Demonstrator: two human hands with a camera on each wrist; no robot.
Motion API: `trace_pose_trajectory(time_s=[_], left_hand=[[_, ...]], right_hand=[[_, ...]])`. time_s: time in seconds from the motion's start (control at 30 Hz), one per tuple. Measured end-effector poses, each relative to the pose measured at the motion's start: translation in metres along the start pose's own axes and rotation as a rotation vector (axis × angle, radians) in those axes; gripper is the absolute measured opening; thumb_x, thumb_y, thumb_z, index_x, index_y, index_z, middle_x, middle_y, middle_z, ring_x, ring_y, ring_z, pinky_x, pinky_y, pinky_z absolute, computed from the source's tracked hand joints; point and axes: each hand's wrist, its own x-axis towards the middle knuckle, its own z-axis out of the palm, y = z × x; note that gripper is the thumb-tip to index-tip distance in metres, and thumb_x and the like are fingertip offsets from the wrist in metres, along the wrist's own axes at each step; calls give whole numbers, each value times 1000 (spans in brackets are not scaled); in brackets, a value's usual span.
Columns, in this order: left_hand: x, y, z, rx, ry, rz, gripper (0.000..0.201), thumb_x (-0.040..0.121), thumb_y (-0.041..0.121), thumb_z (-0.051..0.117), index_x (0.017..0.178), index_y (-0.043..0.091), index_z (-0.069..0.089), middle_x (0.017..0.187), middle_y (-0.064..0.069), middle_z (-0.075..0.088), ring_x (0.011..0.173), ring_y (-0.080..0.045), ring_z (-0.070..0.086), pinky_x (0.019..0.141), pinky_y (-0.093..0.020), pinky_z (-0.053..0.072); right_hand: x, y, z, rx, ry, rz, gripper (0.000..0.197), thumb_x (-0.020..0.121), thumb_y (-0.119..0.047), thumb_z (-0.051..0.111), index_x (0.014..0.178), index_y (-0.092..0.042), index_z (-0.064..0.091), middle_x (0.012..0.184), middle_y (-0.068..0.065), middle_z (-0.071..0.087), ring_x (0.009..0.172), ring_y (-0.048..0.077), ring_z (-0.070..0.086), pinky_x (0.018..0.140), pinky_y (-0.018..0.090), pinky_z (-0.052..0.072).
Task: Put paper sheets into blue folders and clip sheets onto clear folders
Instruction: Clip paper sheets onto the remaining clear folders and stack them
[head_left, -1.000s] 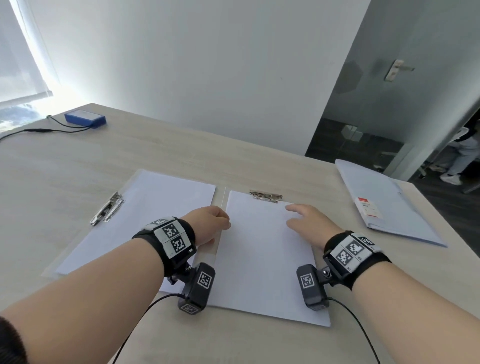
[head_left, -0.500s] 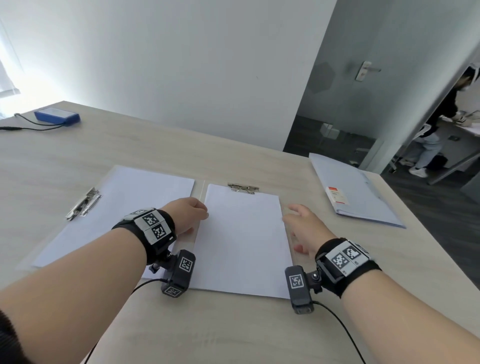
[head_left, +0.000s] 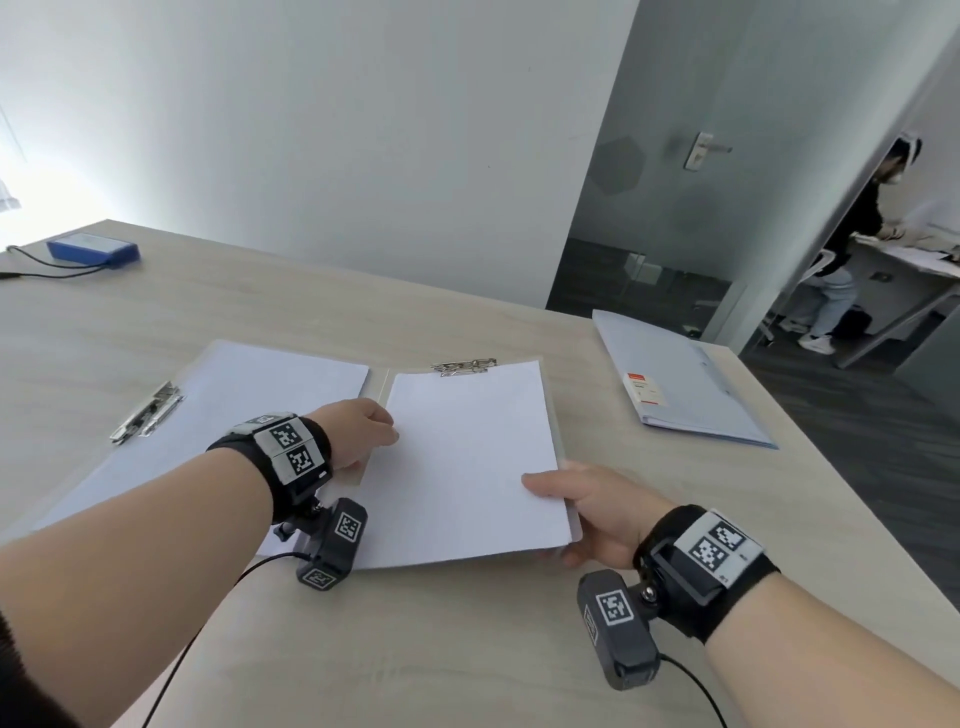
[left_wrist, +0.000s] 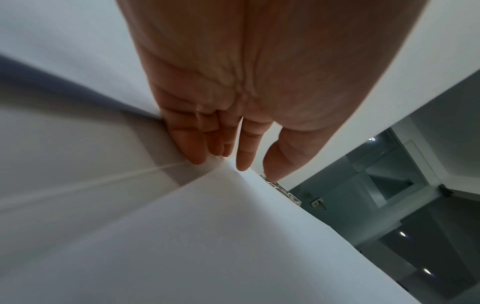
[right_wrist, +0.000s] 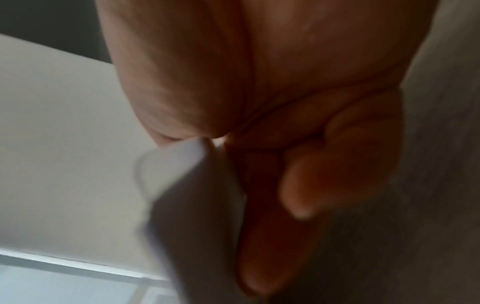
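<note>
A white sheet (head_left: 467, 457) lies on a clear folder (head_left: 557, 441) at the table's middle, under the metal clip (head_left: 464, 366) at its far end. My right hand (head_left: 550, 499) grips the folder and sheet at the near right edge, thumb on top and fingers underneath; in the right wrist view the right hand (right_wrist: 215, 185) holds the blurred sheet corner (right_wrist: 176, 162). My left hand (head_left: 363, 436) rests at the sheet's left edge, and the left wrist view shows its fingertips (left_wrist: 244, 164) fairly straight against the paper (left_wrist: 207, 236). A second clear folder (head_left: 234, 415) with a sheet lies to the left, its clip (head_left: 148, 413) on its left side. A blue folder (head_left: 685, 384) lies closed at the far right.
A blue box (head_left: 93, 249) with a black cable sits at the table's far left corner. The table's right edge (head_left: 831, 467) drops to dark carpet. Behind a glass door (head_left: 675, 208), a person (head_left: 852, 249) stands at another desk.
My right hand slid off the top of the sheet to its near right edge and took hold there. My left hand stayed at the left edge. The head view swung right.
</note>
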Motion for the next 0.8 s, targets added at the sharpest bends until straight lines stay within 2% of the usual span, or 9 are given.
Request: trace_pose_trajectory(time_s=[0.13,0.27,0.33,0.43,0.5,0.57,0.63,0.7,0.8], left_hand=[[-4,13,1,-120,-45,35,53,92,33,60,141,20,46,141,-3,49,115,-24,54,97,-35,47],[-23,31,8,-225,84,196,45,93,32,58,137,25,51,136,8,52,126,-19,51,101,-34,43],[-35,41,10,-278,161,290,32,93,31,58,125,30,58,127,11,60,119,-13,55,97,-29,42],[-48,54,12,-364,262,340,13,91,29,58,100,27,67,91,14,66,79,-7,60,65,-20,43],[-49,58,15,-404,287,322,17,90,29,58,85,16,68,69,8,59,59,-13,51,56,-24,40],[-47,60,21,-441,195,248,30,91,37,55,78,13,67,66,2,56,61,-18,50,58,-28,40],[-46,61,29,-489,27,116,43,93,52,50,85,14,69,71,1,61,66,-18,55,59,-28,38],[-43,64,36,-574,-130,10,55,89,66,44,104,19,67,87,3,73,76,-17,65,62,-29,44],[-33,78,46,-726,-208,25,61,84,73,47,125,28,47,121,6,67,98,-19,71,75,-35,56]], right_hand=[[-2,-3,-1,131,43,-136,28,97,-14,55,124,-8,53,78,8,67,48,20,56,40,22,38],[-9,-7,-14,263,95,-302,23,96,-7,53,118,-8,60,80,9,69,50,19,60,41,25,41],[-15,-11,-23,324,133,-366,21,97,-7,51,114,-11,64,83,9,70,54,20,59,42,26,41],[-21,-17,-39,394,220,-443,19,98,-8,51,110,-13,65,86,9,70,56,20,58,43,26,41],[-25,-19,-49,446,298,-481,15,98,-8,50,103,-14,63,79,7,69,50,18,57,43,26,40],[-27,-16,-60,512,369,-509,13,97,-7,51,100,-15,61,72,4,66,45,17,54,42,25,39],[-30,-9,-71,569,413,-514,14,96,-8,51,105,-16,60,70,3,63,45,17,52,43,26,39],[-34,0,-79,618,442,-508,18,95,-9,53,110,-16,59,70,2,63,46,17,51,43,27,38],[-45,14,-89,659,459,-495,18,94,-10,54,111,-13,57,65,2,63,44,18,48,44,28,35]])
